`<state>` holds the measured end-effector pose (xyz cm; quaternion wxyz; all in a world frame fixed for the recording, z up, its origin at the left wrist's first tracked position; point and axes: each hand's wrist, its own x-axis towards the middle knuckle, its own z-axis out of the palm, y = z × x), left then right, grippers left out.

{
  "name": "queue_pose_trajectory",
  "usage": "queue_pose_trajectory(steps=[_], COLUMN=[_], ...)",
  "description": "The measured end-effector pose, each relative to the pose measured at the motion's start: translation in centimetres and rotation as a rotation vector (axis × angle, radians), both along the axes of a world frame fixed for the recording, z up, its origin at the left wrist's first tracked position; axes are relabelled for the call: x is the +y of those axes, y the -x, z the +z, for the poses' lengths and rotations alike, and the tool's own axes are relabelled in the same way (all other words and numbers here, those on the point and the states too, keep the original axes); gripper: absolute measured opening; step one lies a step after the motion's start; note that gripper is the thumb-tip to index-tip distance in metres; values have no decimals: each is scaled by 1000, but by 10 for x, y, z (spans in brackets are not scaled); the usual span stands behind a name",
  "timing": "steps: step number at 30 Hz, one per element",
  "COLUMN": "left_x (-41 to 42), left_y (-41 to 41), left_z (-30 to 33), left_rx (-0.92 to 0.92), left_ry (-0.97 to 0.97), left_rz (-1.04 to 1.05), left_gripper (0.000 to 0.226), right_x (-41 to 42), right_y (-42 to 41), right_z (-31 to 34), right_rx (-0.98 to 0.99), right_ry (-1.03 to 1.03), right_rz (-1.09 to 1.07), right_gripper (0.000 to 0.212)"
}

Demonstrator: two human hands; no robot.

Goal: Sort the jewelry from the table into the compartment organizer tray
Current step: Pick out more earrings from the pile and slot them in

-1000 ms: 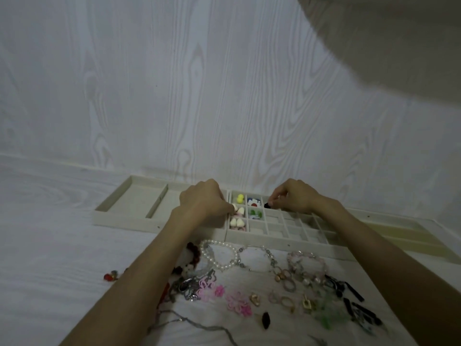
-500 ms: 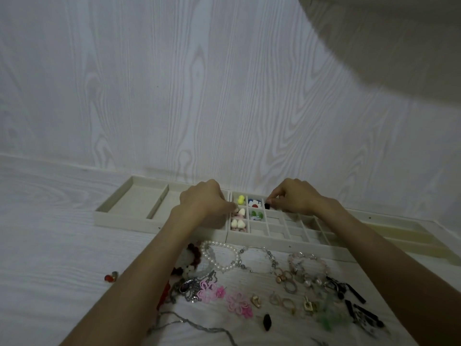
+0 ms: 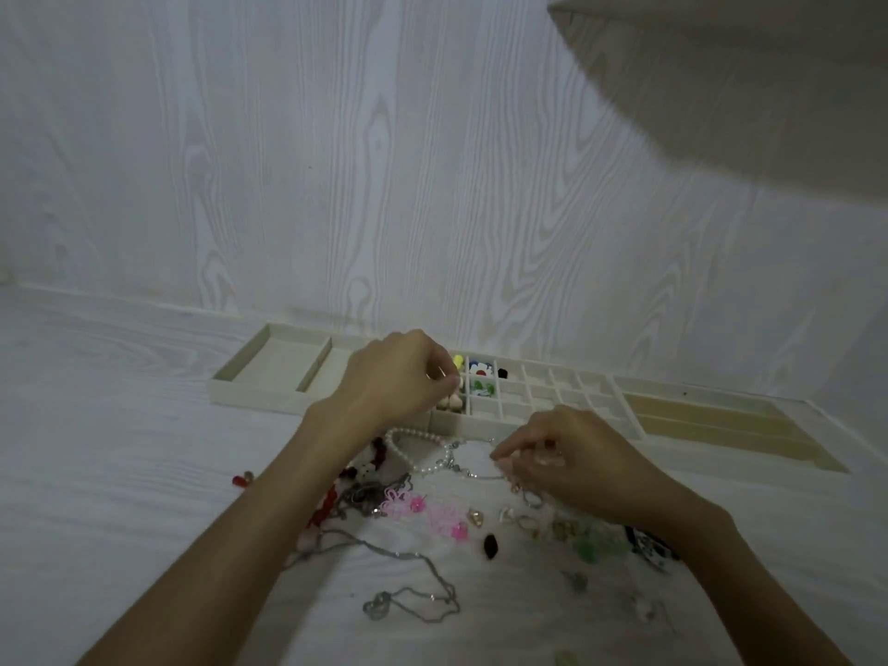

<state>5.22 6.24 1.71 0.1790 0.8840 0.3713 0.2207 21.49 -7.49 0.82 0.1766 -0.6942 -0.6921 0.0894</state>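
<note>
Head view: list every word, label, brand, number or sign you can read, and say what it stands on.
None can be read. The organizer tray, the wall and the table bear no lettering. The black-and-white piece by the right wrist shows a pattern too blurred to tell.

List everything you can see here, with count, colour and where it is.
Organizer tray: one, cream, against the wall.
Small charms: several, yellow, blue-white, green, black, peach, in the tray's left small compartments.
Pearl bracelet: one, white, on the table before the tray.
Pink flower pieces: several, mid-table.
Silver chain necklace: one, nearest the camera.
Black bead: one, right of the pink pieces.
Rings: a few, metallic, under the right hand.
Left hand: over the tray, fingers curled.
Right hand: pinching something small among the jewelry.
</note>
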Motion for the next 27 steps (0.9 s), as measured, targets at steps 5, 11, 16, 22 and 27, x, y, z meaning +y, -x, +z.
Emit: queue_pose_trajectory(steps=[5,11,16,22,27], left_x=[-26,-46,-51,-50,-56], left_y=[18,24,27,29,21], left_z=[-34,-38,-32,-29,-32], left_rx=[-92,-158,-203,-382,-522], left_ry=[111,345,466,437,383], left_rz=[-161,-346,-377,-336,-325], left_gripper=[15,15,18,17,13], right_x=[-21,-27,-26,-21,-23], right_y=[10,13,17,21,24], right_z=[-7,-17,-19,-17,-14], right_rx=[189,247,307,665,994], right_ry=[115,142,71,-157,-233], right_rz=[92,140,108,-158,-243], right_gripper=[11,18,11,11,18])
